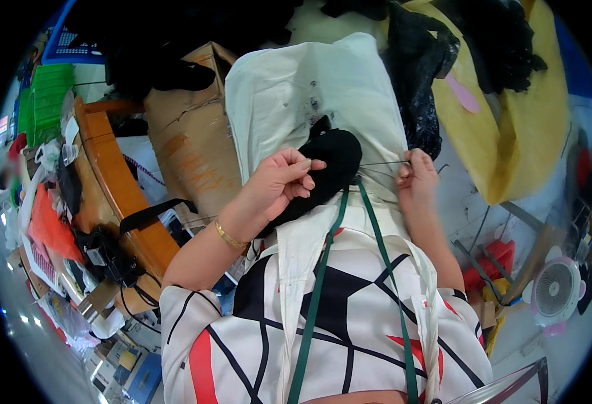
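Across my lap, on a pale apron [370,87], lies a rounded piece of black fabric [335,156]; I cannot make out what garment it is. My left hand [286,178] is over its left side, thumb and forefinger pinched together; what they hold, if anything, is too small to tell. To the right of the fabric, my right hand [417,176] pinches a dark thread [385,163], which runs taut toward the fabric's right edge. A green cord [316,296] hangs from my neck, its lower end by the fabric, with a small dark thing there.
At the left stand an open cardboard box [191,135] and a wooden chair or bench [114,161]. A black plastic bag [420,87] and a yellow sack [511,135] with dark fabric are at the right. A small white fan [555,286] stands lower right.
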Tool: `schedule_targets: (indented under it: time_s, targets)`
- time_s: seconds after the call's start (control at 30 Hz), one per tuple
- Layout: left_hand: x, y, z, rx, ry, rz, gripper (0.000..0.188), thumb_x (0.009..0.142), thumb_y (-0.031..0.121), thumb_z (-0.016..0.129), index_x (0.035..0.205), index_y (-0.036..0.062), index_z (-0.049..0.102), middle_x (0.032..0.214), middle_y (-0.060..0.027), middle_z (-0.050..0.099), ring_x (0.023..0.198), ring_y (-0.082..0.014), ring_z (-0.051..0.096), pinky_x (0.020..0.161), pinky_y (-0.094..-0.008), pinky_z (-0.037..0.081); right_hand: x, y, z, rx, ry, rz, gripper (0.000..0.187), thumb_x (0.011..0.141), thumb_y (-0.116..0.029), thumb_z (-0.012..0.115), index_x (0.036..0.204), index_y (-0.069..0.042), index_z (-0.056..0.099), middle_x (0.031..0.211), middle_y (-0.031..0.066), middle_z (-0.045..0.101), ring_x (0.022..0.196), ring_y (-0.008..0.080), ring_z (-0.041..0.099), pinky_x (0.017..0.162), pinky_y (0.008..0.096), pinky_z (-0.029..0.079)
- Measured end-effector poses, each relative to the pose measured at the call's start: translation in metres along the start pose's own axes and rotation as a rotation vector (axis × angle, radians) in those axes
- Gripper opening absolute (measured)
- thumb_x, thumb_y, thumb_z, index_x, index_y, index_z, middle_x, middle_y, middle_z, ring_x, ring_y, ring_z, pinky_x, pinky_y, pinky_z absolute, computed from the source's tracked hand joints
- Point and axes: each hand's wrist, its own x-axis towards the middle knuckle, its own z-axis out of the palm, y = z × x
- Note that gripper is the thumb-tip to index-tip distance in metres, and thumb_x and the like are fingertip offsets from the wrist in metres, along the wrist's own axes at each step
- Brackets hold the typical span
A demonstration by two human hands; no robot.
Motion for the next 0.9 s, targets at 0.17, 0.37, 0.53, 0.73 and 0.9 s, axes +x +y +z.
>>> schedule_targets:
  time_s: [0.17,0.37,0.53,0.73,0.9]
  targets:
    - [0.000,0.001,0.001,-0.046,-0.021,-0.025,0.010,0.098,0.011,0.059,0.091,0.0054,0.056,0.094,-0.0139,0.069,0.055,-0.0097,0.059,0.046,-0.0201,0.049,-0.010,-0.013,0.012,-0.364,-0.199,-0.141,0.010,0.102,-0.018,0.056,0.096,-0.010,0.058,0.084,-0.0029,0.059,0.065,0.0048,0.054,0.055,0.0202,0.043]
    - [-0.006,0.012,-0.001,0.403,-0.003,-0.012,0.012,0.096,0.014,0.064,0.090,0.0050,0.059,0.070,-0.0014,0.062,0.050,-0.0041,0.051,0.042,-0.0180,0.038,-0.028,-0.017,0.074,-1.083,-0.909,-0.881,0.014,0.090,-0.009,0.066,0.103,-0.007,0.063,0.080,0.0060,0.059,0.067,0.0166,0.059,0.057,0.0291,0.047]
    - [-0.010,0.015,0.001,0.940,0.040,0.214,0.012,0.095,0.013,0.065,0.093,0.0020,0.065,0.070,0.0067,0.057,0.060,-0.0005,0.045,0.054,-0.0196,0.039,-0.021,-0.011,0.102,-1.469,-0.936,-1.129,0.017,0.075,-0.010,0.065,0.091,-0.010,0.061,0.079,0.0058,0.054,0.074,0.0226,0.061,0.058,0.0346,0.049]
    - [0.010,0.013,-0.014,0.884,0.124,0.393,0.015,0.091,0.014,0.067,0.092,-0.0011,0.066,0.072,0.0002,0.063,0.065,-0.0050,0.053,0.060,-0.0230,0.045,-0.011,-0.008,0.109,-1.493,-1.005,-1.238,0.016,0.073,-0.011,0.064,0.089,-0.011,0.059,0.080,0.0044,0.052,0.077,0.0226,0.060,0.057,0.0353,0.050]
    - [0.017,0.009,-0.018,0.753,0.131,0.196,0.015,0.092,0.016,0.068,0.090,0.0004,0.068,0.074,-0.0005,0.064,0.066,-0.0067,0.056,0.058,-0.0236,0.046,-0.011,0.006,0.109,-1.384,-0.962,-1.109,0.012,0.081,-0.011,0.063,0.093,-0.009,0.060,0.082,0.0060,0.056,0.078,0.0236,0.062,0.058,0.0360,0.050]
